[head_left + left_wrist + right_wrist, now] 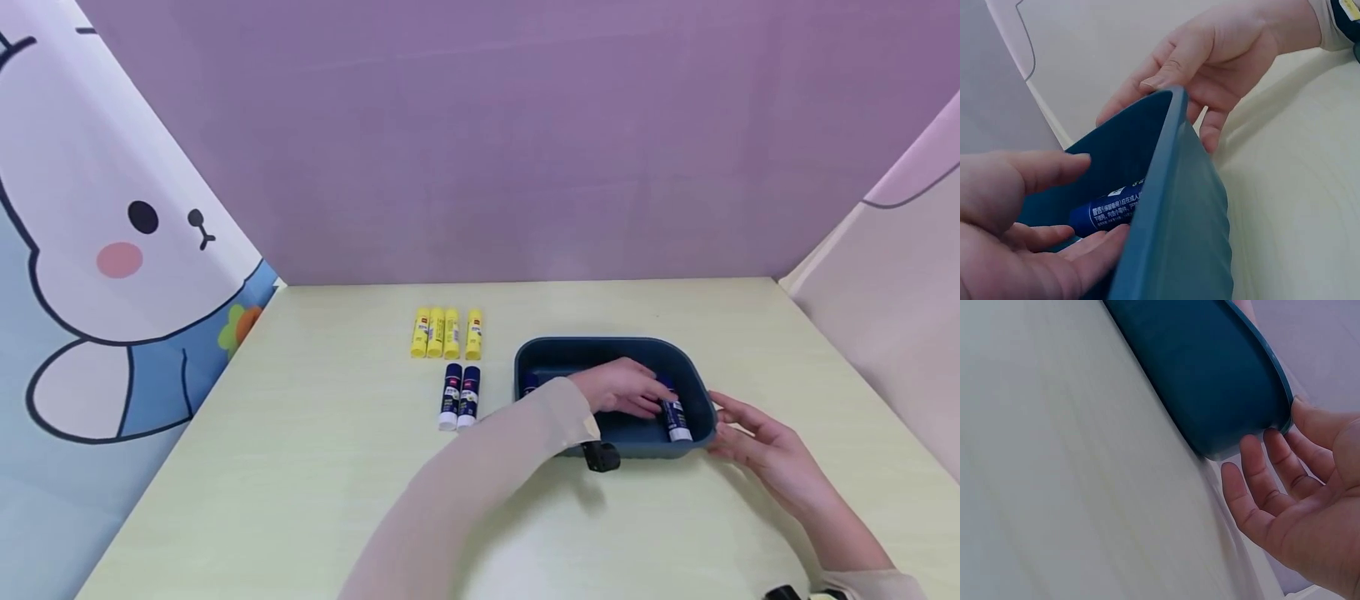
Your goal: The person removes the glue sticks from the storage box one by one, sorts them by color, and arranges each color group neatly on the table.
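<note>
A dark blue plastic bin (pixel 600 343) stands on the table. My left hand (pixel 622 387) reaches inside it, fingertips right at the cap end of a navy glue stick (pixel 678 421) with a white base. In the left wrist view, the thumb of my left hand (pixel 1016 219) stands apart from that navy glue stick (pixel 1110 209). At the bin's right end, my right hand (pixel 772 454) holds the corner, with the thumb at the rim and fingers against the outer wall. Another navy glue stick (pixel 531 382) shows partly at the bin's left end, mostly hidden by my left arm.
Left of the bin, two navy glue sticks (pixel 459 396) lie side by side. Behind them is a row of several yellow glue sticks (pixel 436 333), the rightmost slightly apart. A purple backdrop (pixel 525 150) rises along the table's far edge, with printed panels at both sides.
</note>
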The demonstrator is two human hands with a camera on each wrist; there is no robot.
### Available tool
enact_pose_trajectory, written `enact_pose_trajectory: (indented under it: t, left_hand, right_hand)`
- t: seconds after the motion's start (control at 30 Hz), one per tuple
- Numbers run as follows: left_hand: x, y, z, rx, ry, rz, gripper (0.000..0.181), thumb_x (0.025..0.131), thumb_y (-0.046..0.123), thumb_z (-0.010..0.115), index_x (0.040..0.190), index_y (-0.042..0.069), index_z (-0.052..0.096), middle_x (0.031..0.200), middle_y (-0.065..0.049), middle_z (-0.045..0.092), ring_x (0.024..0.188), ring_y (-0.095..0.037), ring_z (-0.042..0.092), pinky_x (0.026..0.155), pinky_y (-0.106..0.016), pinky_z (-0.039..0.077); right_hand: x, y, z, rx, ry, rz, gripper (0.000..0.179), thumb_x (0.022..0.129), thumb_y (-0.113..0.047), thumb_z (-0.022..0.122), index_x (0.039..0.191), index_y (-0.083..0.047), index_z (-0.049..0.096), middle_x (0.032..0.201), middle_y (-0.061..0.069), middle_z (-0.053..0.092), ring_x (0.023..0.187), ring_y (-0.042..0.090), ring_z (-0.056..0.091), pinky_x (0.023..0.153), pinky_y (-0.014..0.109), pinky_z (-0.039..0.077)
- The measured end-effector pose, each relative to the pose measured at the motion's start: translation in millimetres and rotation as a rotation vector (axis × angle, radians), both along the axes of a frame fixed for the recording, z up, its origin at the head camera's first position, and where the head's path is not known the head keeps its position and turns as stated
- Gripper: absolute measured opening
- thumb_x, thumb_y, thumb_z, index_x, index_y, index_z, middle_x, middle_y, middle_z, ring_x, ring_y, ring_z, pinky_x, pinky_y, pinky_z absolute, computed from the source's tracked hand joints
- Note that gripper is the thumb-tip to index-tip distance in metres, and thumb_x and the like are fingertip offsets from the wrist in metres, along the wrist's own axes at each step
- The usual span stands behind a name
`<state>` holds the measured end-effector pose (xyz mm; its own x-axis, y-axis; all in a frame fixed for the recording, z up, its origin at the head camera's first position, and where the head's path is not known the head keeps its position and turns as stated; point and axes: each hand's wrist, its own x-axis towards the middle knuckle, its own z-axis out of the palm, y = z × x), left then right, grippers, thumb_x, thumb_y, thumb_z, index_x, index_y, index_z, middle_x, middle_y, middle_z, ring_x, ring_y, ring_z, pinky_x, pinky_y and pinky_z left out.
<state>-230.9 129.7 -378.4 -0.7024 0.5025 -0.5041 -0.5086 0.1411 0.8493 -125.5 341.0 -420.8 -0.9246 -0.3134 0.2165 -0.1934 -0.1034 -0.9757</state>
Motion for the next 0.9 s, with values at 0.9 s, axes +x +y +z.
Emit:
enact_pose_trajectory:
  t: [0.9]
  left_hand:
    - [5.4, 12.4, -5.3, 0.005, 0.208, -0.215, 0.040, 0.085, -0.011, 0.072, 0.122, -0.001, 0.062, 0.097, -0.013, 0.070, 0.080, -0.021, 0.067, 0.076, -0.041, 0.061]
  right_hand:
    - [-1.3, 2, -0.4, -0.030, -0.003, 0.033, 0.052, 0.101, 0.014, 0.040, 0.141, -0.016, 0.056, 0.108, 0.002, 0.061, 0.096, 0.013, 0.069, 0.082, 0.027, 0.058]
